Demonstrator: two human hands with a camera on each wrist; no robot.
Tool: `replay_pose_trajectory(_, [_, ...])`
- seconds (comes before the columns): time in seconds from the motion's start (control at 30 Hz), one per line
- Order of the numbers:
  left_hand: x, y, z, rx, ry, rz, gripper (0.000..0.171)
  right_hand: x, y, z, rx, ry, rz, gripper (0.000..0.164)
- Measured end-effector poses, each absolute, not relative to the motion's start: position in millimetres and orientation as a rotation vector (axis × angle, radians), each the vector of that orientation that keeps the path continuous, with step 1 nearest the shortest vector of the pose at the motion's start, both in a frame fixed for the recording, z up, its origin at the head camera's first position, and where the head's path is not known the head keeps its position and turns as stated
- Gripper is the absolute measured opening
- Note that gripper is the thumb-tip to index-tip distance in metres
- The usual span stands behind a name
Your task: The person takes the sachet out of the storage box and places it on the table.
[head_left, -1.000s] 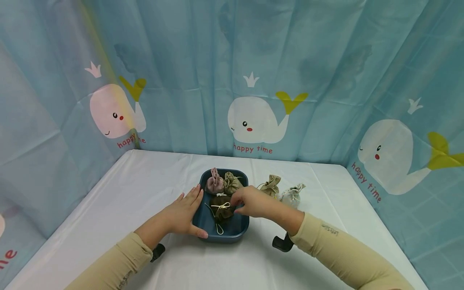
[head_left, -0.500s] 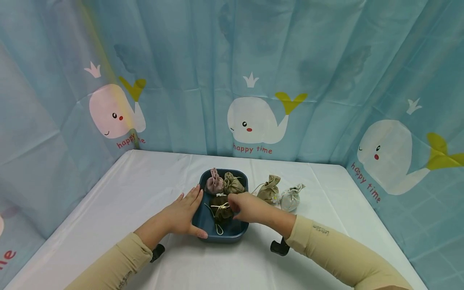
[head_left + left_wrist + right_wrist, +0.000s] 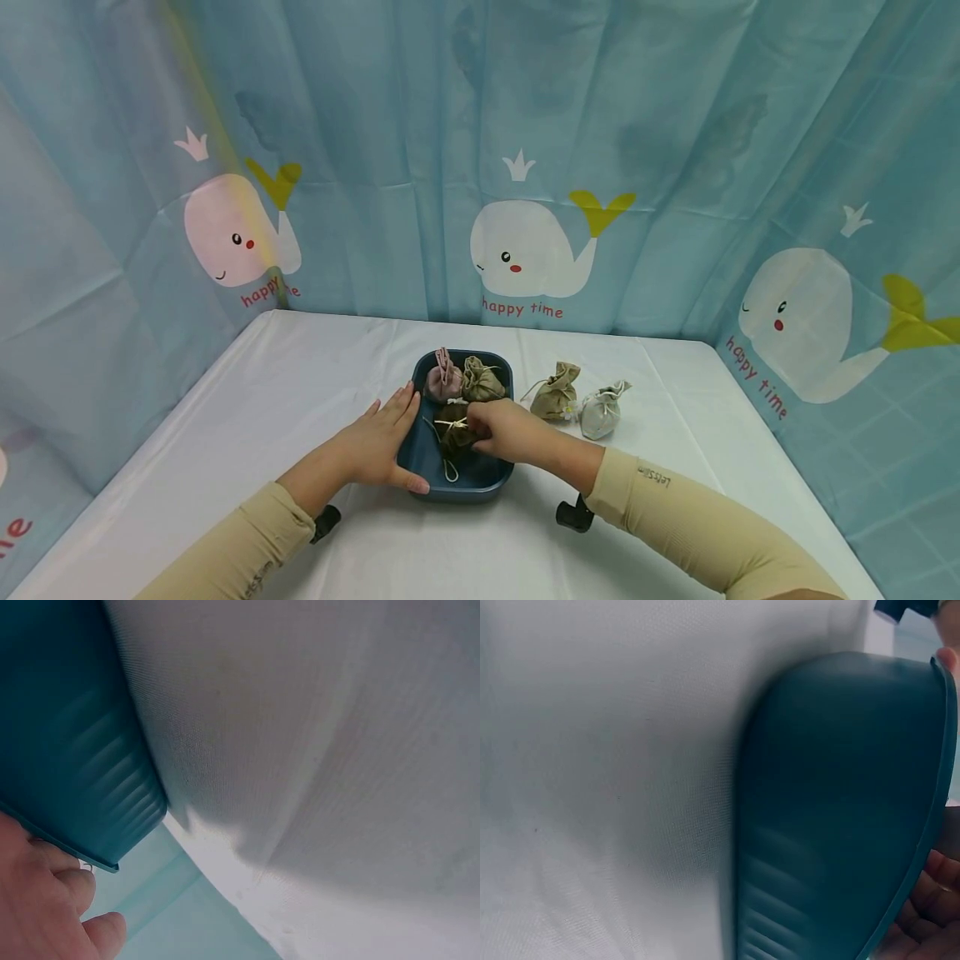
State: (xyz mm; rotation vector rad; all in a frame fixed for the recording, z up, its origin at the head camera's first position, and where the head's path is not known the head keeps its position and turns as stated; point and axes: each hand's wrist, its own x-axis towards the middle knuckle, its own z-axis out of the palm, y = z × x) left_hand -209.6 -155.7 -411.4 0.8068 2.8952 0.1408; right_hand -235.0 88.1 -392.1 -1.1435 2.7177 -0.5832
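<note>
A dark blue bin (image 3: 467, 493) stands on the white table. Along its left rim rests my left hand (image 3: 382, 442), fingers straight and thumb at the near corner. My right hand (image 3: 513, 429) reaches over the right rim with curled fingers and pinches the right side of a dark brown drawstring pouch (image 3: 453, 433), partly covering it. A pale cord trails from that pouch. Behind it, inside the bin, sit a pink pouch (image 3: 444, 382) and an olive pouch (image 3: 482, 380). In the right wrist view the bin's outer wall (image 3: 832, 787) hides most of the hand.
To the right of the bin, a khaki pouch (image 3: 556, 396) and a pale grey-green pouch (image 3: 602, 411) stand on the white tablecloth (image 3: 637, 517). A blue curtain (image 3: 420, 167) with whale prints hangs behind the table and at both sides.
My right hand has shifted slightly left and toward me, onto the brown pouch, which has tilted a little. The khaki and grey-green pouches show more fully. My left hand stays put.
</note>
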Motion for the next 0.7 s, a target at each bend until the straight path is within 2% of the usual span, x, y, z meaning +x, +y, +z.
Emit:
replay_pose_trajectory(0.23, [-209.6,-156.3,-412.1,0.809,2.899,0.132,0.132,-236.6,86.5,-392.3,-1.280,2.745,-0.644,0.005])
replay_pose_trajectory(0.7, [-209.9,-155.6,-411.2,0.783,2.888,0.111,0.133,-239.2,91.3,-379.0,-1.191,2.801,-0.802,0.004])
